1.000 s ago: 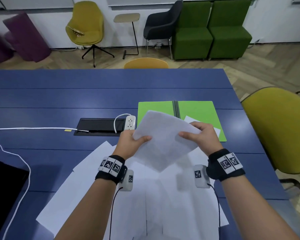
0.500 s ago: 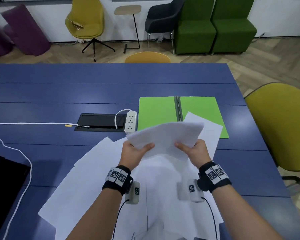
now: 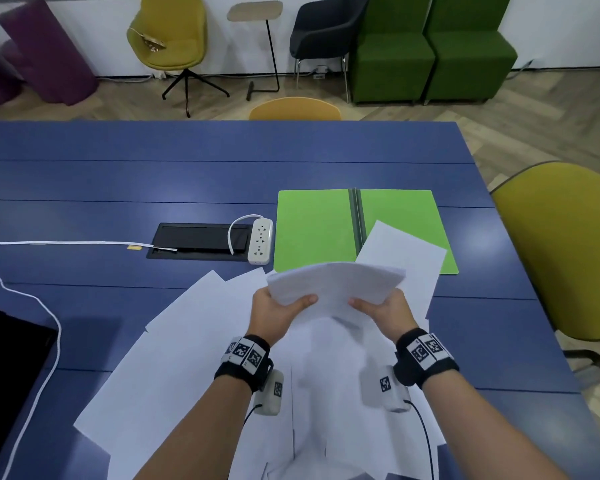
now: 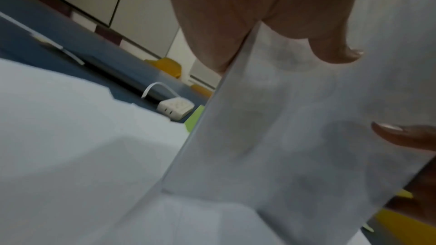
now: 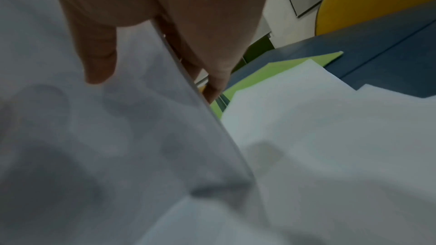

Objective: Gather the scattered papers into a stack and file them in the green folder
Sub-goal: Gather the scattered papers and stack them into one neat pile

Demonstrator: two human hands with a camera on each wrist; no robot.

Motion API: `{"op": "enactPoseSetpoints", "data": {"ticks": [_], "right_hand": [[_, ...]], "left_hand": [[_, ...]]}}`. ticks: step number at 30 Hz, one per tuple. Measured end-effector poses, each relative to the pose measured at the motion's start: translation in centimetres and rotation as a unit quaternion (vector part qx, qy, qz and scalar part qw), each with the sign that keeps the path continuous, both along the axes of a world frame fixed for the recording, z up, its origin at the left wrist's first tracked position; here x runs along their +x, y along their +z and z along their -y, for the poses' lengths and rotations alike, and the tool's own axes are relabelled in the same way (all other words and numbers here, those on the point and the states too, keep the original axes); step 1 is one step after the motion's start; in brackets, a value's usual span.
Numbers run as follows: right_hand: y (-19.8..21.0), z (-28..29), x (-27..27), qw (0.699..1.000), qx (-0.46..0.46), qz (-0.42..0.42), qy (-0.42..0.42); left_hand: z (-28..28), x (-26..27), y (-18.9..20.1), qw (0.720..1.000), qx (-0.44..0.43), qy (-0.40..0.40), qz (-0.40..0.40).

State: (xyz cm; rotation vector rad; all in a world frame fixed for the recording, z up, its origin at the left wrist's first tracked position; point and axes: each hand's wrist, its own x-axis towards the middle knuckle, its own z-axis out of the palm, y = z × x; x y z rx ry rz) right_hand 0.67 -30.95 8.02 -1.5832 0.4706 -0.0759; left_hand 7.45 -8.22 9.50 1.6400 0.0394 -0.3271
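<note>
Papers are partly gathered: a thin stack of white sheets [image 3: 333, 284] is held up off the blue table [image 3: 187, 168] between both hands. The left hand [image 3: 278, 315] pinches the stack's left edge, thumb on top and fingers underneath; the right hand [image 3: 383, 313] pinches its right edge the same way. In the left wrist view the thumb [image 4: 330, 44] presses the near face of the stack [image 4: 295, 137]; in the right wrist view the right thumb [image 5: 99, 51] lies on one face and the fingers [image 5: 212, 74] on the other.

Below the hands and wrists, loose sheets [image 3: 174, 368] lie overlapping on the table, spreading mostly to the left of the left hand. One more sheet [image 3: 400, 252] lies just beyond the right hand, its far corner overlapping the green folder [image 3: 312, 230]. That folder lies open and flat beyond both hands. A white power strip [image 3: 260, 241] lies beyond the left hand, just left of the folder, beside a black cable hatch [image 3: 198, 240].
</note>
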Motion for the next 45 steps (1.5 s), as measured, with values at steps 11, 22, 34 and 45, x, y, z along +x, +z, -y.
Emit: {"op": "enactPoseSetpoints", "data": {"ticks": [11, 22, 34, 45], "right_hand": [[-0.3, 0.1, 0.8, 1.0, -0.026, -0.018, -0.001], [-7.5, 5.2, -3.0, 0.952, -0.167, -0.254, -0.029], [-9.9, 13.2, -2.9, 0.885, -0.252, -0.365, -0.14], [-12.1, 14.5, 2.4, 0.93, -0.158, -0.308, -0.122]], "left_hand": [[0.5, 1.8, -1.2, 1.0, 0.027, -0.003, -0.014], [-1.5, -0.2, -9.1, 0.972, 0.163, -0.076, -0.151], [-1.1, 2.8, -12.1, 0.958, 0.249, -0.06, -0.132], [0.6, 5.8, -13.5, 0.949, 0.263, -0.076, -0.158]]}}
